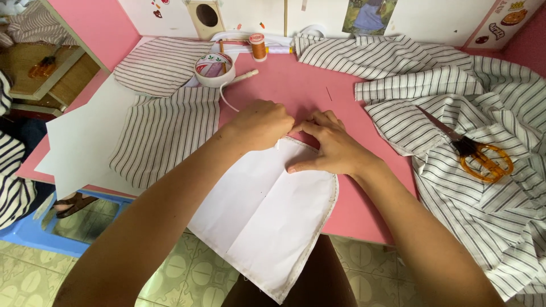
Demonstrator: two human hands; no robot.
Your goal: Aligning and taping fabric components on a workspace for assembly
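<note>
A white fabric panel with a curved, stitched edge (267,210) lies at centre frame, its lower part hanging off the near edge of the pink desk (296,91). The left hand (260,124) is curled into a fist at the panel's upper edge, fingers pressed together and apparently pinching the cloth, though the fingertips are hidden. The right hand (333,149) lies flat with fingers spread, pinning the panel, likely to keep it from sliding. Left of centre lie 2 striped fabric pieces (165,131); above them sit a white bowl (214,69) and an orange thread spool (259,47). At the right, amber-handled scissors (475,154) rest on a heap of striped cloth (483,199).
</note>
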